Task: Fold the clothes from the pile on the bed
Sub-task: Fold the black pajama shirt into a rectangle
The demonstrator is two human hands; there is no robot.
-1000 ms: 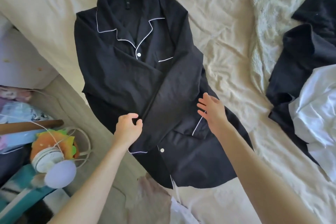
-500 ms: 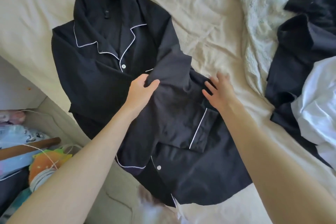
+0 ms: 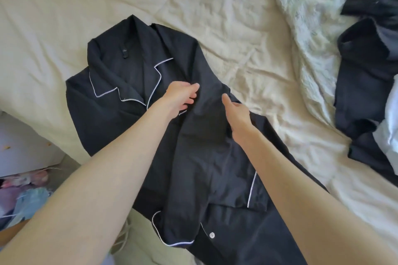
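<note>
Black cotton is bunching under the left hand (image 3: 182, 95), whose fingers are pinching the sleeve fold; the right hand (image 3: 235, 112) is lying spread beside it. The black white-piped pyjama shirt (image 3: 120, 101) is stretching collar-away along the cream quilted bed (image 3: 237, 28).

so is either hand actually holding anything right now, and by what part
The left hand pinches the black pajama shirt by the folded-over sleeve near the chest. The right hand lies on that sleeve; a grip cannot be told.
</note>
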